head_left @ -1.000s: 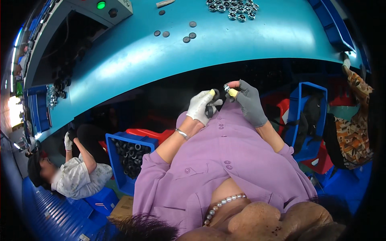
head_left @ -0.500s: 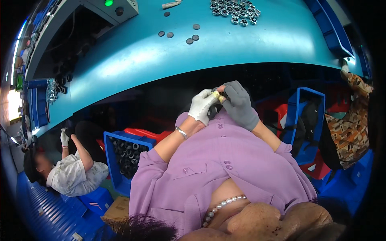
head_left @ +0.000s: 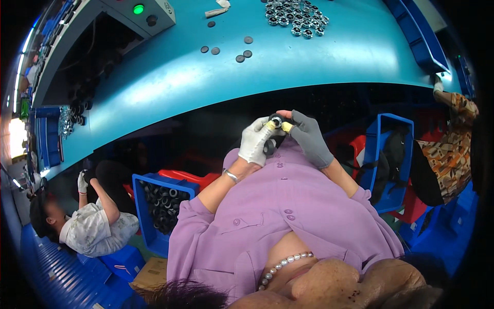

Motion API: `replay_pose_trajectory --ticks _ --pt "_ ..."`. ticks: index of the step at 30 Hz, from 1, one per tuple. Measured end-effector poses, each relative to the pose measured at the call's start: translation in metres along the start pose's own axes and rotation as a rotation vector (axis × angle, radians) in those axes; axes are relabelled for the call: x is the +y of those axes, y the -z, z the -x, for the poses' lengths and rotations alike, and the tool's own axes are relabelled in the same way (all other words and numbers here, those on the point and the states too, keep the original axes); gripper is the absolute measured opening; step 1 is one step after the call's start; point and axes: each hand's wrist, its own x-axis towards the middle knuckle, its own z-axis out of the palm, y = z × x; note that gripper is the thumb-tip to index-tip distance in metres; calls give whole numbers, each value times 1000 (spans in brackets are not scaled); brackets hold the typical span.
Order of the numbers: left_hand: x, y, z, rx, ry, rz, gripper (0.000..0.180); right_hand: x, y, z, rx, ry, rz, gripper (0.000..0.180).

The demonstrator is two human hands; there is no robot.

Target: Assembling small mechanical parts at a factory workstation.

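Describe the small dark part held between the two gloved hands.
The small dark part is round and ring-like, black with a paler centre, possibly metal or rubber. It sits just below the teal bench edge, above the lilac shirt. The left hand, in a white glove, and the right hand, in a grey glove, pinch it with yellow-tipped fingers. Finer detail is too small to tell.

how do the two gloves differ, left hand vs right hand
The left hand wears a white glove; the right hand wears a grey one. The left hand is nearer the silver bracelet on its wrist; the right wrist is bare. Both have yellowish fingertips and pinch the same small black ring part in front of the teal table.
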Motion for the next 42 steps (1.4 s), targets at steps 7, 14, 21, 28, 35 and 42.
replay_pose_trajectory --ticks 7,14,21,28,35,42 --pt "0 1 1 26 75 115 25 -3 -6 2 16 32 -43 39" --pt "-2 0 1 10 44 133 24 14 -1 -3 118 571 452 38" --pt "-14 8 -2 72 -109 -21 19 -4 -9 0 209 812 899 30" --pt "-26 8 -13 88 -211 -63 15 -22 -16 6 178 679 1179 27" --pt "-16 11 -16 -34 60 -16 12 1 -22 -8 136 596 1382 23" --pt "-22 13 -14 6 -74 154 13 -2 -24 -5 209 811 1030 31"
